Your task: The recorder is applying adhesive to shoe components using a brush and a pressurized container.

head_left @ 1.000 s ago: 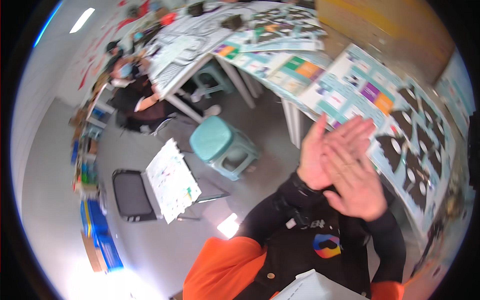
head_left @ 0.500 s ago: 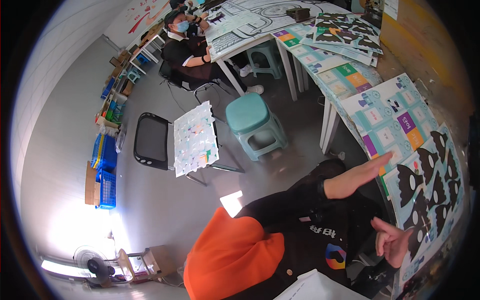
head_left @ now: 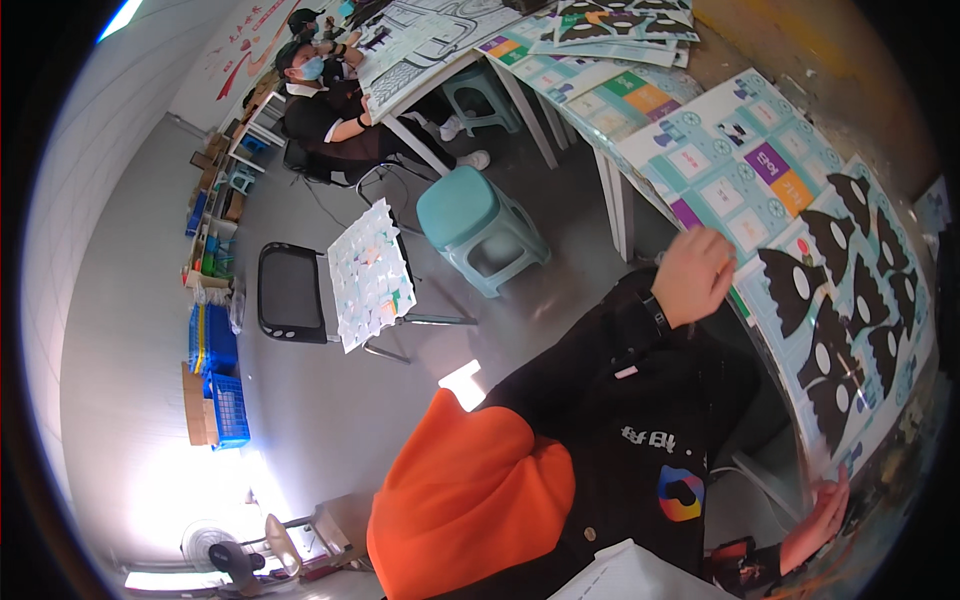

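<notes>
My left hand [head_left: 692,277], a dark band at its wrist, is raised beside the table's left edge with its fingers curled in. No object shows in it. Beneath and beyond it lies a pale blue printed sheet [head_left: 700,190] with purple and orange blocks. Over that sheet's near part rests another one [head_left: 782,345], covered with black bat-like shapes with white ovals. My right hand [head_left: 826,516] is at the near corner of this sheet, fingers stretched out along the table edge. I cannot tell whether it touches the paper.
More bat-shape sheets [head_left: 625,25] are stacked farther along the table [head_left: 880,480]. A teal stool [head_left: 465,205] and a black chair [head_left: 290,290] bearing a pale scalloped sheet [head_left: 370,280] stand on the floor to the left. A masked person [head_left: 325,115] sits at the far white table. Blue crates [head_left: 228,405] line the wall.
The whole view has shifted. My left hand has gone from flat and outstretched over the sheet edge to drawn back and curled. My right hand has moved nearer, to the sheet's near corner.
</notes>
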{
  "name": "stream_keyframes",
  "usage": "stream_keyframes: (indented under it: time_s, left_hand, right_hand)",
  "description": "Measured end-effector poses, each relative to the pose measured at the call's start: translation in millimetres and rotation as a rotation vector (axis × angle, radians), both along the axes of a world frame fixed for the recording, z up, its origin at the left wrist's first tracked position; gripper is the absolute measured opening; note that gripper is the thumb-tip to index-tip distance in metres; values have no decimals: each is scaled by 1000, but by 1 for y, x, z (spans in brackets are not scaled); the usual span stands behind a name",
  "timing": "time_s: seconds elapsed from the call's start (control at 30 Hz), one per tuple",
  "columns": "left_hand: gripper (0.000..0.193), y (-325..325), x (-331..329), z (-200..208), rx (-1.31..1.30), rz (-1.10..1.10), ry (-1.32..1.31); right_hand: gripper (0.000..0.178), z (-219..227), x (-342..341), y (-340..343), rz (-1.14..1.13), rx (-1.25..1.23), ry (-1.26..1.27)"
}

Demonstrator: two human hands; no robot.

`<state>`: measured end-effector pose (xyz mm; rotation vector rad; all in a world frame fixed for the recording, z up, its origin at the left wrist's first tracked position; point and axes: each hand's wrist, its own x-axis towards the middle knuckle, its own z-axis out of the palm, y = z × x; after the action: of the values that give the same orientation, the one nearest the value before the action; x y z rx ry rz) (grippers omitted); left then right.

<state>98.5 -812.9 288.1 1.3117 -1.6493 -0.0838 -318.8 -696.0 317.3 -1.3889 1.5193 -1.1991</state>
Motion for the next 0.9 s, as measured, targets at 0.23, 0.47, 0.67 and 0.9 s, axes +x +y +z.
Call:
stream_keyframes:
  time_s: [0.23, 0.47, 0.67, 0.9]
  left_hand:
    - [41, 1, 5, -37, 54, 279, -349]
    - [43, 0, 1, -41, 42, 293, -262]
    - [44, 4, -2, -41, 40, 307, -240]
    - [42, 7, 1, -39, 53, 282, -199]
  right_hand:
    - [37, -76, -101, -1, -499, -68, 817]
    - [37, -66, -97, -3, -647, 56, 1344]
    - [40, -66, -104, -1, -563, 20, 1353]
    - [47, -103, -166, 11, -657, 165, 1263]
